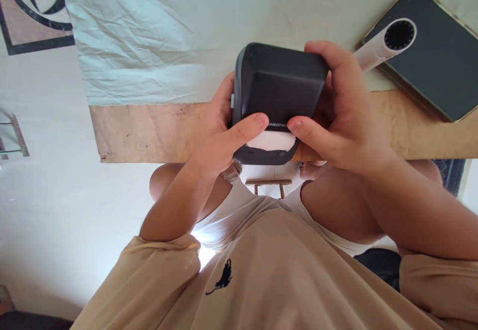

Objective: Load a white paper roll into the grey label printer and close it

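Observation:
Between my two hands is a dark grey label printer [286,91], held up over the table's near edge. A strip of white paper [272,141] shows at its slot, above a small power button. My left hand [220,131] grips the printer's left side, its thumb lying on the front by the paper. On the opposite side, my right hand [345,111] wraps the right edge, with the forefinger near the far corner and the thumb on the front near the printed lettering. The undersides of the fingers and the printer's back are hidden.
A dark tablet-like slab [436,66] with a pale rim lies at the right. Over its left side leans a white tube [379,49] with a dark round end. Pale green cloth [142,36] covers the wooden table [149,131], leaving its front strip bare. A small wooden stool [269,183] stands below.

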Tool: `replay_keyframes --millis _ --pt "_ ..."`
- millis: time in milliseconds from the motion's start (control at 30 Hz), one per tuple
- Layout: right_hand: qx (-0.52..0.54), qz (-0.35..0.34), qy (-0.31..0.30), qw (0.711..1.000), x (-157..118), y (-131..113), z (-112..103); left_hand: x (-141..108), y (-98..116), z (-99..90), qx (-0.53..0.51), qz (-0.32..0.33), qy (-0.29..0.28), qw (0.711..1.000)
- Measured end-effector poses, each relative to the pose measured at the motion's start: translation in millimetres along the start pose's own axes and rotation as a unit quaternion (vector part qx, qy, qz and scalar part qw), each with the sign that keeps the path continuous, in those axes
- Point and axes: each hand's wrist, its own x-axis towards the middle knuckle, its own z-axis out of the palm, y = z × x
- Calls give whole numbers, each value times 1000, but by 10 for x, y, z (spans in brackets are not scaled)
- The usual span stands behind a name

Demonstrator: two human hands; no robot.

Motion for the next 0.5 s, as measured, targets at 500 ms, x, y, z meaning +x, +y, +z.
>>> replay_keyframes --millis 500 --pt "-15 34 1 999 14 -79 5 79 124 78 31 -113 24 993"
